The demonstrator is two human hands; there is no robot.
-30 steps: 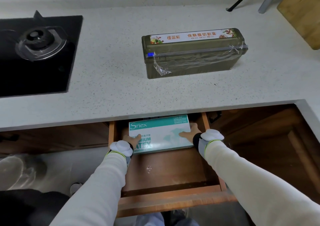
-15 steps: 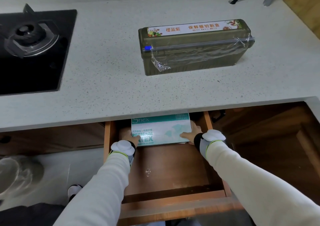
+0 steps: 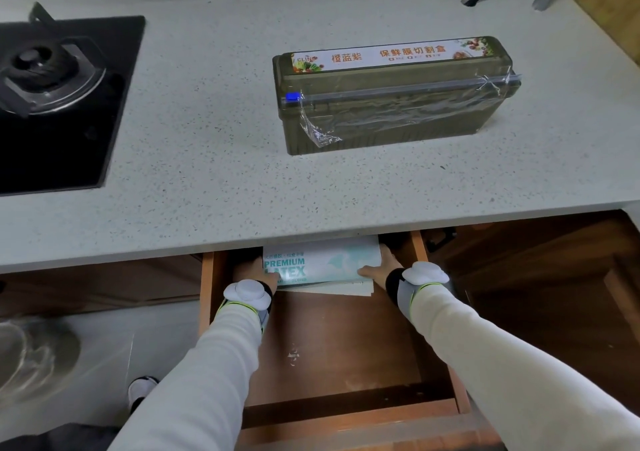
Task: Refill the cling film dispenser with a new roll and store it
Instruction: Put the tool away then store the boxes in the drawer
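- Left hand point(image 3: 254, 270) grips the left end of the glove box point(image 3: 322, 265), thumb on its near corner. The fingers are lost in shadow.
- Right hand point(image 3: 379, 267) grips the box's right end, thumb along the near edge.
- Glove box is at the back of the open drawer point(image 3: 206, 288). It is further in than 0.5 s ago, and its brand line is now hidden under the tabletop point(image 3: 207, 139) edge.
- White sheets point(image 3: 346, 288) stick out from under the box towards the drawer front.
- Cling film dispenser point(image 3: 391, 97) lies on the tabletop beyond the drawer's back, slightly right. Loose film hangs over its front, no hand touches it, and it has not moved.
- Stove point(image 3: 52, 104) is far left of the drawer.
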